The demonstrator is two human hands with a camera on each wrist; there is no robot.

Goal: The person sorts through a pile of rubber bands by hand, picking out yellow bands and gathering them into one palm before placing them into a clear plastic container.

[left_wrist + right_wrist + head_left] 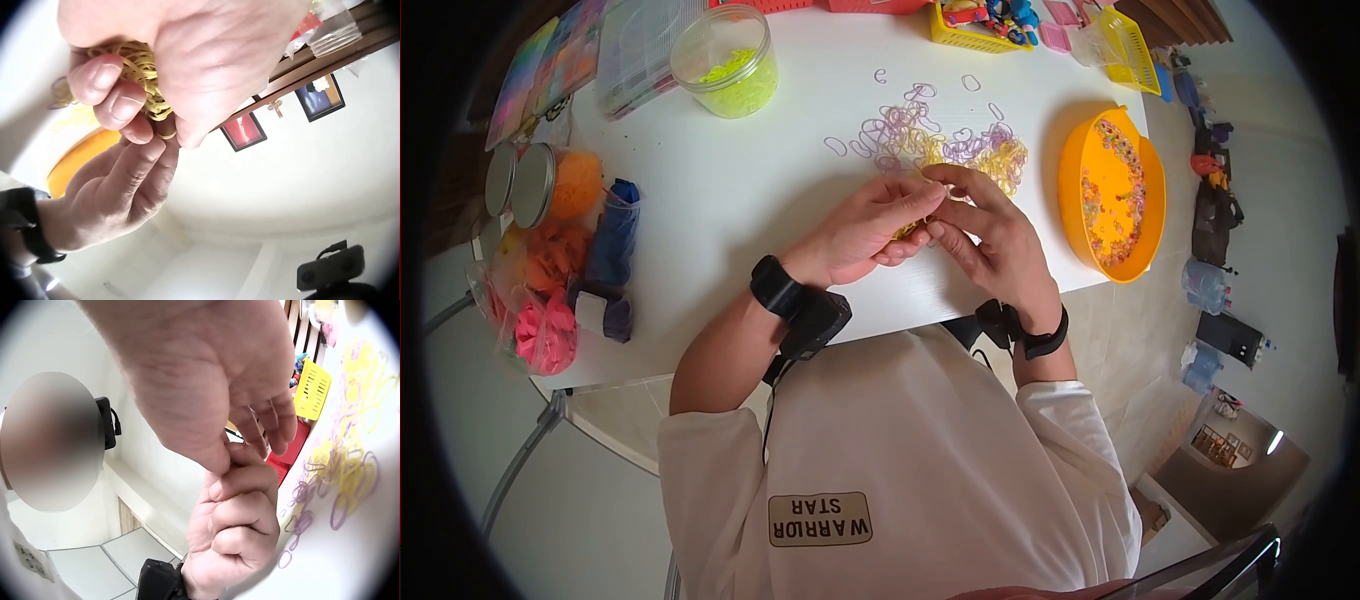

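Observation:
In the head view the left hand (870, 228) is curled round a clump of yellow rubber bands (908, 228). The left wrist view shows these yellow bands (145, 75) inside its bent fingers, with one band (166, 135) at the fingertips. The right hand (998, 240) meets the left at the fingertips, its thumb and forefinger pinched together there; what lies between them is mostly hidden. Beyond the hands, loose purple bands (900, 128) and yellow bands (1005, 165) lie spread on the white table (820, 60).
An orange bowl (1072, 190) with mixed beads stands at the right. A clear jar (745, 92) of neon-yellow pieces is at the back left. Lidded jars, bags and a blue bundle (612, 235) sit along the left edge. Yellow baskets (985, 42) and red trays line the back.

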